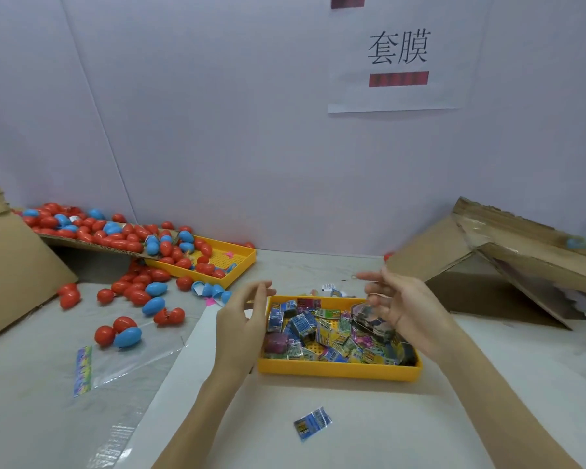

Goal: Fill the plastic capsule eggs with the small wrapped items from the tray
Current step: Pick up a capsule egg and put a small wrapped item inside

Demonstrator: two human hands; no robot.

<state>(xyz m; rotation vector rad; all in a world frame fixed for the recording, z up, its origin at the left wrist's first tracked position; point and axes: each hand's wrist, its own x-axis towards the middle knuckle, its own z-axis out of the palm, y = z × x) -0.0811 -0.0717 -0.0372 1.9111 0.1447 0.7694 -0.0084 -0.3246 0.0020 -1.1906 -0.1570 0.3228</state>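
Above the tray [339, 370] of packets [307, 324], both hands, left [242, 324] and right [406, 313], hover open and empty; eggs [129, 242] lie far left. Next, I think: pinch one packet, fetch an egg

Above my hands, in the upper right of the frame, a white paper sheet [398, 59] on the wall carries two large black characters, 套膜. Under them sits a red bar [399, 79] whose print is too blurred for me to read. The small wrapped items [335, 328] in the tray carry printing, too small to make out.
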